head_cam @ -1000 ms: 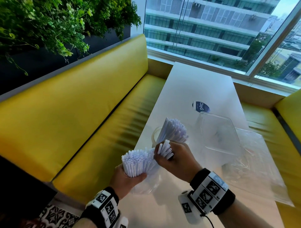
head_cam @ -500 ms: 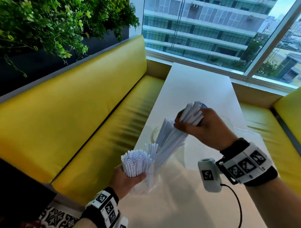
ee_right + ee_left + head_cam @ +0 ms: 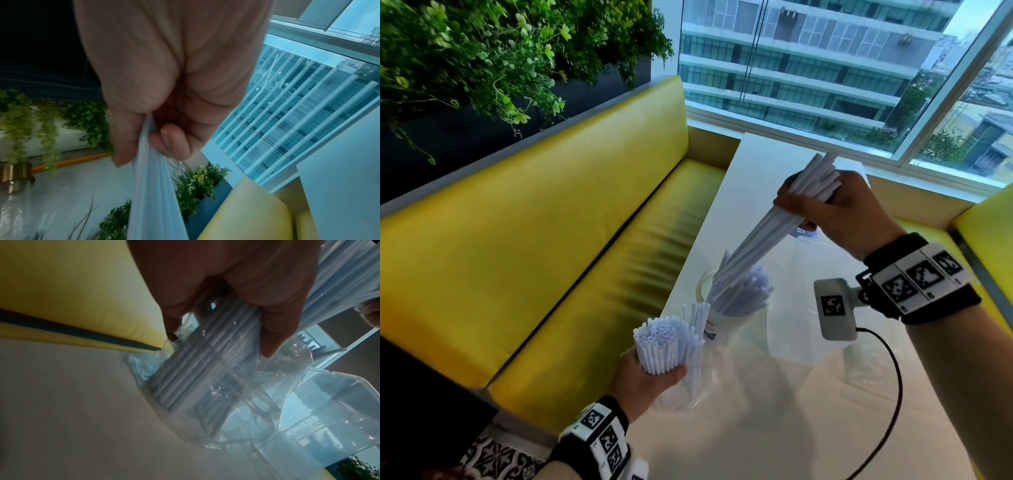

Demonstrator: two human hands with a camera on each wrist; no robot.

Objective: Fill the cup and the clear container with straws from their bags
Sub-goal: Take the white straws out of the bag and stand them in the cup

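Straws (image 3: 767,236): light, smooth, thin-walled, judged prone to sliding apart or kinking; best gripped near the upper end. Right hand (image 3: 835,212) clasps this bunch, tips above the cup (image 3: 703,284). Left hand (image 3: 647,380) grips the bagged bundle (image 3: 667,346) at the table (image 3: 774,428) edge.

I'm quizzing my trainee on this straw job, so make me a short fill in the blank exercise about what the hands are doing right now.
1. The right hand grips a bunch of white ____.
2. The lower ends of that bunch point down at the ____, which already holds straws.
3. The left hand holds straws still inside a clear plastic ____.

Missing words: straws; cup; bag.
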